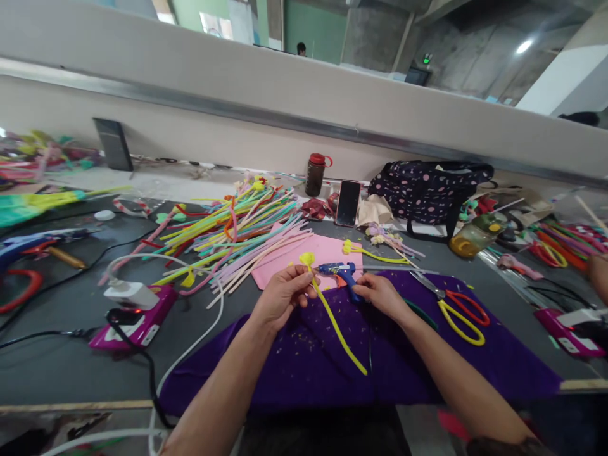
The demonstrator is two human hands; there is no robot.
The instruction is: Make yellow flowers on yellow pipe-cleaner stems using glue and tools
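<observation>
Between the closed fingers of my left hand point(287, 292) is a yellow pipe-cleaner flower point(338, 329), its bloom at the top and its stem slanting down to the right. My right hand point(380, 294) is wrapped round the handle of a blue glue gun point(342, 271). The gun's nozzle points left and sits close to the flower just below its bloom; whether they touch I cannot tell. Under both hands lies a purple cloth point(304, 361) dotted with small yellow bits, with a pink sheet point(275, 259) behind. Scissors point(458, 304) with red and yellow handles rest on the cloth's right side.
Many coloured pipe cleaners point(228, 234) are heaped at the back left. A phone point(348, 204), a dark bottle point(315, 175) and a patterned bag point(430, 193) stand along the wall. At left is a pink power strip point(135, 323) with cables. Another person's hand point(598, 272) shows at far right.
</observation>
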